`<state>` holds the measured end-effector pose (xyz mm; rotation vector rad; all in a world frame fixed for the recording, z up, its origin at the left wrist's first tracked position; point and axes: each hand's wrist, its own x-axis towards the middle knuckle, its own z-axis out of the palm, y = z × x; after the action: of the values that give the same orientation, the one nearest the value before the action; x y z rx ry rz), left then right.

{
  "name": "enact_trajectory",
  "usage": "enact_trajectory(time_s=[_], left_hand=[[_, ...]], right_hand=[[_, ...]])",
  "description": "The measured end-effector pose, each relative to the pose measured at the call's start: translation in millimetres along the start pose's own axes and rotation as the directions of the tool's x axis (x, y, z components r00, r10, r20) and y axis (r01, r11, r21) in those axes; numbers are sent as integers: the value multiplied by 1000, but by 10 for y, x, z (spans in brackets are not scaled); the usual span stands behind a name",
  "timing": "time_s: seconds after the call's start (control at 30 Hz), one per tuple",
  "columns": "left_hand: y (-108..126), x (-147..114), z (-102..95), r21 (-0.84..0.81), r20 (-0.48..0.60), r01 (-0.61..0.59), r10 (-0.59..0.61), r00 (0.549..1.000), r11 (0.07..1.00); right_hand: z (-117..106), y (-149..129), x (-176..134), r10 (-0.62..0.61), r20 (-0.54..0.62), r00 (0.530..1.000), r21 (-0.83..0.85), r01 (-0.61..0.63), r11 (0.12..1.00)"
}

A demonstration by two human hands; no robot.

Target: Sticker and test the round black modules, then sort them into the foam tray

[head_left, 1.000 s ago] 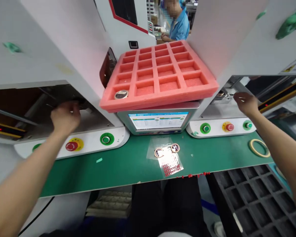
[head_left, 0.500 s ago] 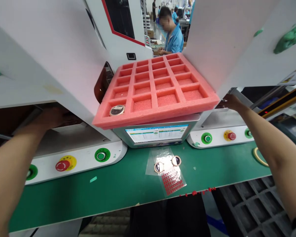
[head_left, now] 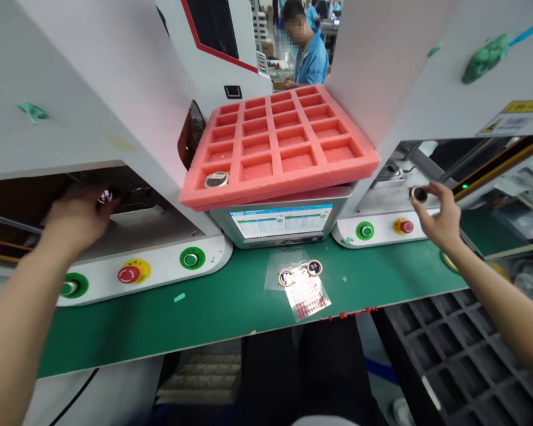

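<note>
My right hand (head_left: 442, 218) pinches a round watch case (head_left: 418, 194) by its edge, in front of the right machine's opening. A metal fixture (head_left: 391, 170) sits inside that opening. Within the left machine's dark opening, my left hand (head_left: 77, 218) grips another small round watch case (head_left: 105, 196), partly hidden by the fingers. Two gold-rimmed watch cases, one on the left (head_left: 286, 277) and one on the right (head_left: 314, 268), lie on a clear sheet with small red squares (head_left: 308, 299). One more watch case (head_left: 216, 180) rests in the front left pocket of a pink foam tray (head_left: 266, 195).
The tray leans on a monitor (head_left: 284, 223) between the two machines. Red stop buttons (head_left: 128, 274) and green buttons (head_left: 192, 260) line the machine fronts above the green bench (head_left: 231, 313). A black compartment tray (head_left: 453, 355) is below right. A co-worker in blue (head_left: 313, 59) sits beyond.
My right hand has come out of the right machine's opening with a watch case. My left hand has drawn back slightly, and a watch case now shows at its fingers. The view has shifted.
</note>
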<state>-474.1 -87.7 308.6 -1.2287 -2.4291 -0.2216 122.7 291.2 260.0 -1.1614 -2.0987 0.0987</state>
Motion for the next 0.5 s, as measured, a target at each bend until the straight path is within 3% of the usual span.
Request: enact_trajectory(time_s=[0.07,0.13,0.2,0.27,0.37,0.5], left_hand=[[366,-575,-102,-228,8,-3,5,1000,974],[864,-1215,-75,-290,44,-97,114,993,952],[1367,-1772,88,-346,115,-180,232,966,921],[1759,-2143,306,-406,190,-199,296,936,892],[2022,-2365,540,-438,257,-170,304,917,883],[2008,-2363,548,-466,315,-126,297,902,876]], right_hand=[[7,-93,-628,-43,38,998,61,40,997],[139,-250,-1168,-85,124,989,121,70,990],[342,-434,-1552,-142,233,962,175,102,979],[531,-590,-1786,-194,321,927,217,128,968],[670,-709,-1962,-241,413,878,249,145,958],[639,-714,-2014,-239,475,847,247,133,960]])
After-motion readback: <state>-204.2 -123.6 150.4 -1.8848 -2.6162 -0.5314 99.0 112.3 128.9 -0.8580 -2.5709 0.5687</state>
